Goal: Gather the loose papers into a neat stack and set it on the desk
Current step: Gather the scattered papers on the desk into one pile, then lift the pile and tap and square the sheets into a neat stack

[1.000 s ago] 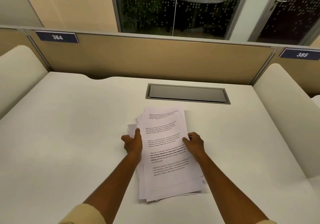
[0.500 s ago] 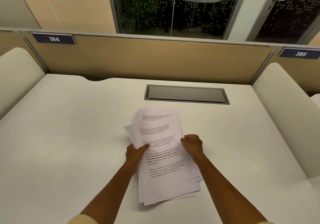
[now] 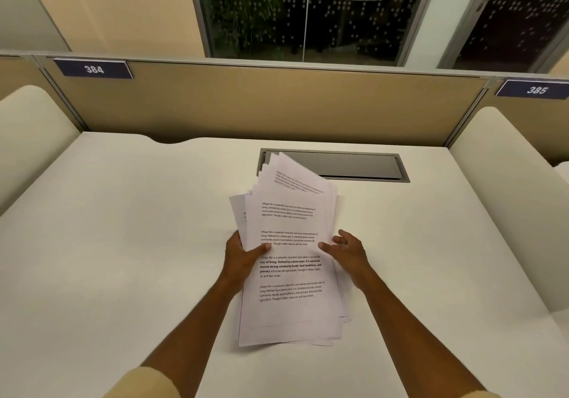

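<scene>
Two bare hands meet at a loose bundle of white printed paper sheets (image 3: 289, 262) near the middle of the pale cream desk (image 3: 123, 243). The left hand (image 3: 243, 257) clasps the bundle's left edge, thumb lying across the printed top page and fingers tucked underneath, so the far end of the sheets tilts up off the surface. The right hand (image 3: 346, 251) sits at the bundle's right edge with its fingers spread and slack, thumb just touching the top page; it grips nothing. The sheets are uneven: corners fan out at the far end and along the left side, and several edges stick out at the near right corner. The near end of the bundle appears to rest on the desk. The raised far corner overlaps the left end of the grey rectangular cable hatch (image 3: 354, 165) set into the desk's far side. Beyond that stands a tan divider panel (image 3: 277, 105) carrying two dark blue number plates, 384 (image 3: 94, 69) at the left and 385 (image 3: 535, 90) at the right.
</scene>
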`<state>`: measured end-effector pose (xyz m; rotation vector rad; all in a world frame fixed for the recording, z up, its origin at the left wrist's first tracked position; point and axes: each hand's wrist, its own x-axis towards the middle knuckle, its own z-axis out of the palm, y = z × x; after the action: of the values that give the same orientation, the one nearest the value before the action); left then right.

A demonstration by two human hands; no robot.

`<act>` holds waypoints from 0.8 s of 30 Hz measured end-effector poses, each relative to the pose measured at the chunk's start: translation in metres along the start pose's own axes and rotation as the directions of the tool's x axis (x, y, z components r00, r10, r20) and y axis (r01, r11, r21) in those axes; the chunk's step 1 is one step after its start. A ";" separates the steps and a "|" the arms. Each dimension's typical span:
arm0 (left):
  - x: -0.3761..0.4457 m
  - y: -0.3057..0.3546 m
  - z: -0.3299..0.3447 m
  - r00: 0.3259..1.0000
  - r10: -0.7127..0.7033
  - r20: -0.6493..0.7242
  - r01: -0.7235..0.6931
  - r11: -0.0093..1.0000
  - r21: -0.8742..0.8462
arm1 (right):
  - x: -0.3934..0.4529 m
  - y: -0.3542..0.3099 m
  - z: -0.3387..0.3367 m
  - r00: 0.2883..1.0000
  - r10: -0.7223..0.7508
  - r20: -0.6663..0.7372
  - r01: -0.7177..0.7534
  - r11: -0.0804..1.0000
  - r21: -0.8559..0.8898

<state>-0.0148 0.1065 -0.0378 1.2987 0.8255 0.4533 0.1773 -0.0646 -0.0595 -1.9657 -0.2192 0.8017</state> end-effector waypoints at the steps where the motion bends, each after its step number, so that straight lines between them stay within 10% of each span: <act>1: 0.002 0.003 0.001 1.000 0.005 0.017 -0.005 1.000 -0.002 | 0.001 0.000 -0.002 0.999 -0.001 0.038 -0.002 0.997 0.074; 6: 0.010 0.023 0.007 0.993 0.044 0.110 -0.044 0.999 -0.005 | 0.003 -0.001 -0.008 0.977 -0.043 0.211 -0.031 0.942 0.334; 11: 0.020 0.038 0.011 0.988 0.099 0.116 -0.102 0.995 0.014 | 0.003 -0.007 -0.015 0.994 -0.078 0.079 0.033 0.890 0.456; 24: 0.032 0.080 0.039 0.958 0.287 -0.030 -0.285 0.958 0.041 | -0.015 -0.071 -0.027 0.919 -0.353 -0.178 0.391 0.878 0.276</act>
<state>0.0469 0.1233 0.0316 1.4546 0.6786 0.6952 0.1941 -0.0540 0.0155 -1.6025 -0.3653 0.4298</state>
